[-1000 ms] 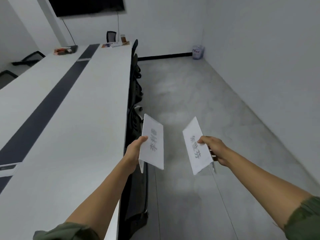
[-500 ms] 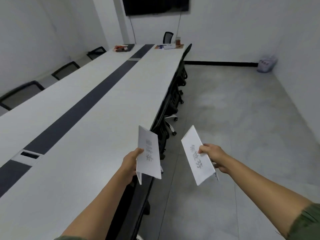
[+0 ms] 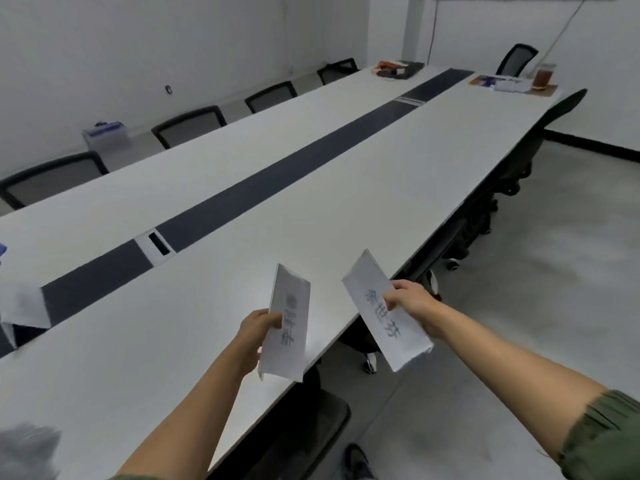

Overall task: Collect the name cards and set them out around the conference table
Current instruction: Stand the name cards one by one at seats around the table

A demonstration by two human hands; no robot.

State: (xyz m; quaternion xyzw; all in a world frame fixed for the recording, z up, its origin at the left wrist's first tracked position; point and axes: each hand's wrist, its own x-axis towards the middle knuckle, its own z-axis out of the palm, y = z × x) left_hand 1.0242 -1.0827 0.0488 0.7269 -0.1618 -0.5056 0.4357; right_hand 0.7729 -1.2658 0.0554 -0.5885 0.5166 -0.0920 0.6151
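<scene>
The left hand (image 3: 258, 329) holds a white folded paper name card (image 3: 289, 306) by its long left edge, thumb on the printed face, above the near side of the long white conference table (image 3: 363, 202). The right hand (image 3: 414, 306) pinches a second name card (image 3: 367, 289), also white folded paper, its fingers (image 3: 391, 301) lying across the dark printed characters. This card leans leftward over the table's edge. The two cards are near each other but apart. A dark strip (image 3: 277, 180) runs down the table's middle, and black mesh-backed chairs (image 3: 188, 124) line its far side.
</scene>
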